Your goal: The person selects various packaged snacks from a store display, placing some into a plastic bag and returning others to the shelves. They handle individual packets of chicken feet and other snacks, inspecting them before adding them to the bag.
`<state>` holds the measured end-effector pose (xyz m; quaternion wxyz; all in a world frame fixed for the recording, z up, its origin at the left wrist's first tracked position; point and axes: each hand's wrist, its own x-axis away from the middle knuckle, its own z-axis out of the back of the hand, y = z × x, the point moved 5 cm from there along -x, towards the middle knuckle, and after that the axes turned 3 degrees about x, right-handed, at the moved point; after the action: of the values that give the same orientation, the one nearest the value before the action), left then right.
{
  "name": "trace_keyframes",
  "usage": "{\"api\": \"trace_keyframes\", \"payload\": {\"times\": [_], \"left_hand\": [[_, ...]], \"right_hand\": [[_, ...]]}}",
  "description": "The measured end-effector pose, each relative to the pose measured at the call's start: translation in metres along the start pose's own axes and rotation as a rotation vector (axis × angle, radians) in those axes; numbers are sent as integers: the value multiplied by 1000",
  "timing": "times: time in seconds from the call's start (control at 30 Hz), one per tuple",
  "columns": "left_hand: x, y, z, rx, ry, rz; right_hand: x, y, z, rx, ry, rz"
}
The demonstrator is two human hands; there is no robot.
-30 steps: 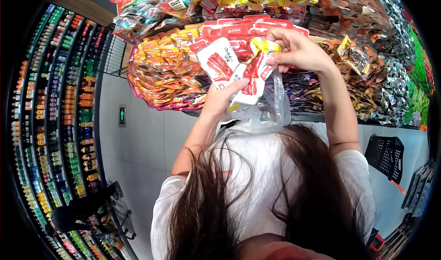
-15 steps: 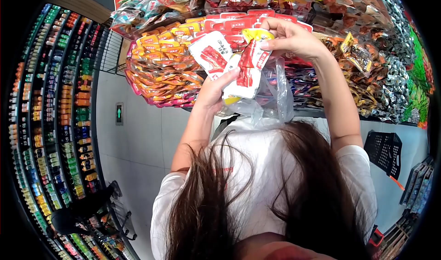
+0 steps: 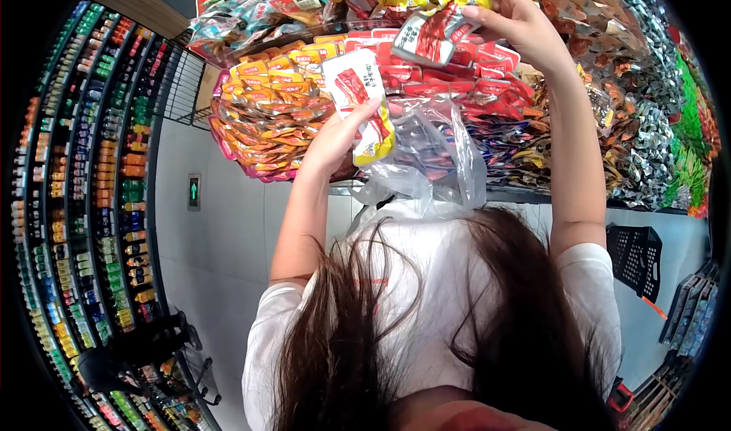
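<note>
My left hand (image 3: 343,135) is closed on white snack packets (image 3: 351,82) printed with red strips; a yellow end sticks out below the fingers. To the upper right, my right hand (image 3: 518,23) pinches a yellow-topped white and red packet (image 3: 434,36), held over the rows of packets. Red packets (image 3: 426,79) lie beneath it, and orange packets (image 3: 270,88) are left of my left hand. A clear plastic bag (image 3: 438,153) hangs between my forearms, close to my chest; what it holds is hard to make out.
Tall shelves of bottles (image 3: 106,180) stand on the left, with a person in dark clothing (image 3: 110,366) bent beside them. A wire rack (image 3: 183,88) adjoins the display. A black basket (image 3: 636,260) is at the right. Silver packets (image 3: 655,145) fill the display's right side.
My right hand has moved up and away from my left hand, taking one packet with it. My left hand has shifted slightly left with its packets.
</note>
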<state>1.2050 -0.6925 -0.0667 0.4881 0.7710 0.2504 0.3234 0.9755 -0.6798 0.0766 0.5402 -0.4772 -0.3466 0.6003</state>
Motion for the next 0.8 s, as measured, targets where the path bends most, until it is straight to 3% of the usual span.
{"api": "trace_keyframes", "payload": {"times": [0.07, 0.13, 0.2, 0.23, 0.3, 0.4, 0.47, 0.53, 0.57, 0.8], "left_hand": [[-1, 11, 11, -149, 75, -36], [-2, 33, 18, -173, 111, -228], [-9, 54, 27, -35, 192, -325], [-20, 59, 34, 84, 141, -319], [-39, 73, 40, 148, 101, -288], [-71, 93, 33, -33, -9, -368], [-92, 114, 39, -687, 236, -669], [-96, 133, 24, -1103, 384, -692], [-99, 141, 18, -1242, 381, -876], [-99, 165, -6, -1644, 484, -819]], "right_hand": [[-13, -3, 0, 205, -37, 56], [-23, -7, -7, 340, -20, 244], [-34, -2, -11, 527, 25, 298], [-38, 1, -14, 529, 29, 297], [-47, 12, -16, 267, -2, 86], [-47, 2, -15, 288, -7, -53], [-55, 17, -13, 205, -10, -65], [-56, 7, -10, 477, 93, 178], [-58, 11, -8, 500, 115, 163], [-63, 29, -6, 237, 71, 156]]}}
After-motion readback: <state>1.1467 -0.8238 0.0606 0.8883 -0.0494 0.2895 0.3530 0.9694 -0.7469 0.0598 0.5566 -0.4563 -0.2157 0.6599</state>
